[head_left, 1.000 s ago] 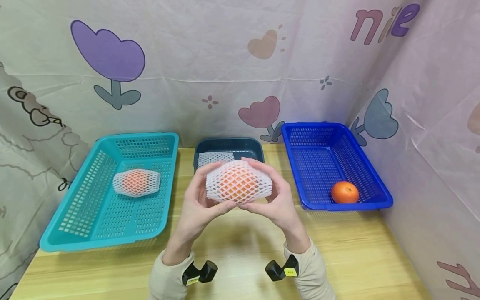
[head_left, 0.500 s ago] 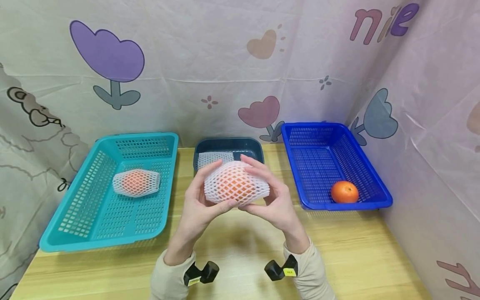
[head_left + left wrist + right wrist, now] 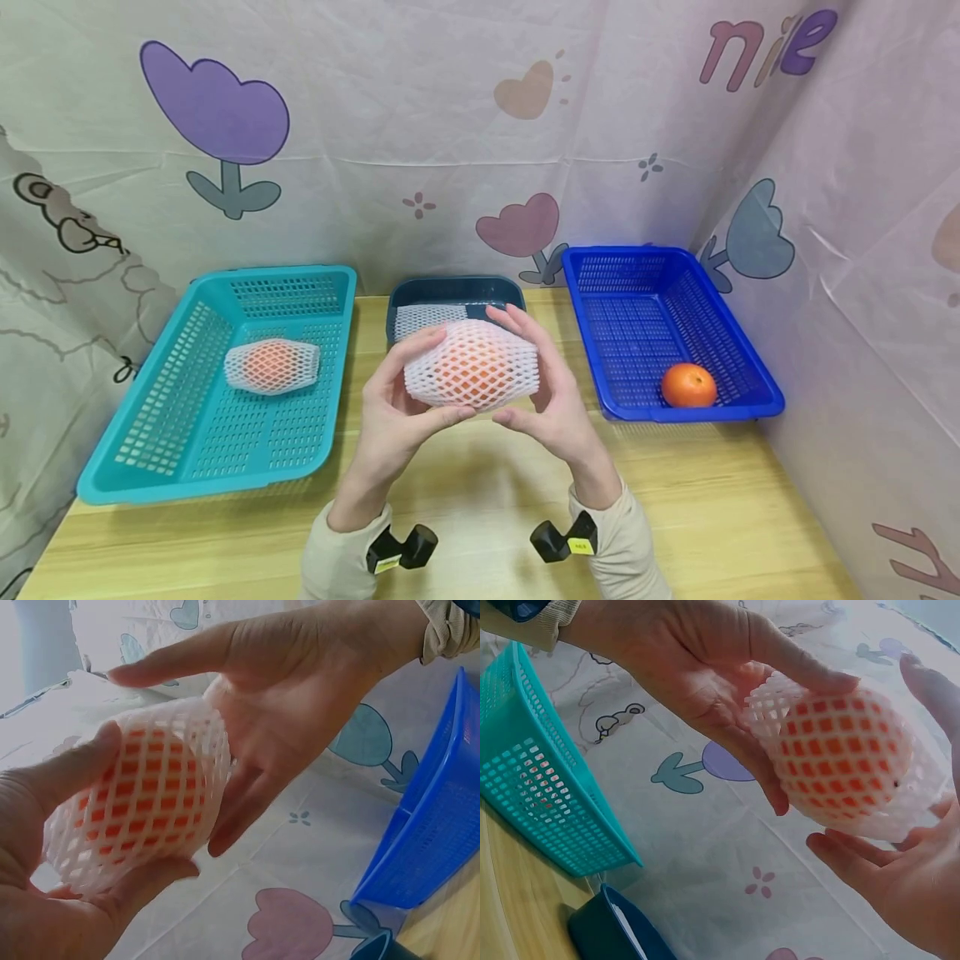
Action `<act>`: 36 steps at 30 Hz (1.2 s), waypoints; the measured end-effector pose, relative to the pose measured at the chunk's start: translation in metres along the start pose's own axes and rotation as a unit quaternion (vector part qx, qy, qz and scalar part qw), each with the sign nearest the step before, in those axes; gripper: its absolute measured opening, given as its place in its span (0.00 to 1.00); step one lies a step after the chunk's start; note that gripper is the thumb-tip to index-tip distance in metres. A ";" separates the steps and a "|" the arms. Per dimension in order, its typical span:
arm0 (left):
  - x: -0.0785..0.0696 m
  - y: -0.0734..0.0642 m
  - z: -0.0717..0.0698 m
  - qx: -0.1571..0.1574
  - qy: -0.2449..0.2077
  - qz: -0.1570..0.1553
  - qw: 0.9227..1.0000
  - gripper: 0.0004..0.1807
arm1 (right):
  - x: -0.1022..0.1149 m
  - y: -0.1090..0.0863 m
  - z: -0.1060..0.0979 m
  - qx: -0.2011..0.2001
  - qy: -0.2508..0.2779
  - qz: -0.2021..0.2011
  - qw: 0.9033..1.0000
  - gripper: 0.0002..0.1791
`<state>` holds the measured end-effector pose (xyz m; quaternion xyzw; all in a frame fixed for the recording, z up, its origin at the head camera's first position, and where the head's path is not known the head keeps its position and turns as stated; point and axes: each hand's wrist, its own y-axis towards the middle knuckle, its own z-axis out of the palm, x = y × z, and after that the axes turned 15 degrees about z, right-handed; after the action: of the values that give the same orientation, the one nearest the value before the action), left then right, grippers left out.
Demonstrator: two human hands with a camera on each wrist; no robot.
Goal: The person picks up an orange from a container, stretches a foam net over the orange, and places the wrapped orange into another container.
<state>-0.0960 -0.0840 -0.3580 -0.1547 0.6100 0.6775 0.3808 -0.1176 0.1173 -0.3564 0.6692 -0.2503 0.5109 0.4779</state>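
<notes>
An orange in a white foam net sleeve is held up over the table in the head view. My left hand grips it, thumb below at the front and fingers on top, as the left wrist view also shows. The right hand is beside the sleeve's right end. Its thumb stands off the net and its fingers are extended along the far side. Orange peel shows through the mesh. More white foam netting lies in a dark blue-green tray behind the hands.
A teal basket on the left contains another net-covered orange. The blue basket to the right has one bare orange near its front rim. Behind them hangs a printed cloth, and the wooden table runs underneath.
The right thumb has come away from the sleeve and the right fingers have straightened and spread off its top. The left hand keeps its grip, with the orange shifted slightly left.
</notes>
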 end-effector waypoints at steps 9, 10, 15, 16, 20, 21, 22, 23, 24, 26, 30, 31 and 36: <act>0.002 0.001 -0.001 -0.002 -0.054 0.056 0.997 0.37 | 0.002 -0.002 0.002 -0.027 0.009 0.068 0.997 0.52; 0.002 0.001 -0.001 0.001 -0.059 0.059 0.997 0.37 | 0.002 -0.002 0.002 -0.029 0.008 0.073 0.997 0.51; 0.003 0.002 -0.002 0.019 -0.067 0.067 0.995 0.34 | 0.002 -0.002 0.002 -0.039 0.008 0.083 0.996 0.47; 0.003 0.002 -0.002 0.024 -0.066 0.068 0.995 0.34 | 0.002 -0.002 0.002 -0.041 0.009 0.084 0.996 0.46; 0.003 0.003 -0.003 0.044 -0.059 0.071 0.995 0.38 | 0.002 -0.002 0.002 -0.058 0.010 0.076 0.995 0.45; 0.003 0.003 -0.004 0.047 -0.057 0.070 0.995 0.40 | 0.001 -0.002 0.002 -0.063 0.010 0.072 0.995 0.45; 0.003 0.003 -0.004 0.050 -0.055 0.069 0.995 0.42 | 0.001 -0.002 0.002 -0.068 0.010 0.067 0.995 0.45; 0.003 0.004 -0.004 0.051 -0.053 0.066 0.995 0.44 | 0.002 -0.003 0.002 -0.073 0.010 0.060 0.995 0.45; 0.003 0.004 -0.003 0.051 -0.050 0.063 0.995 0.46 | 0.002 -0.003 0.002 -0.077 0.010 0.053 0.996 0.45; 0.002 0.004 -0.003 0.047 -0.043 0.053 0.997 0.48 | 0.002 -0.003 0.002 -0.081 0.012 0.038 0.996 0.45; 0.000 0.004 -0.001 0.038 -0.026 0.017 0.999 0.47 | 0.001 -0.003 0.002 -0.080 0.018 0.009 0.997 0.44; -0.001 0.004 0.000 0.037 -0.022 0.007 0.999 0.47 | 0.001 -0.002 0.002 -0.078 0.020 0.002 0.997 0.44; -0.002 0.004 0.003 0.035 -0.004 -0.029 0.999 0.47 | 0.000 -0.001 0.001 -0.067 0.021 -0.023 0.997 0.40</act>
<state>-0.0965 -0.0816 -0.3533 -0.1559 0.6272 0.6447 0.4083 -0.1158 0.1166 -0.3570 0.6306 -0.2579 0.4959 0.5385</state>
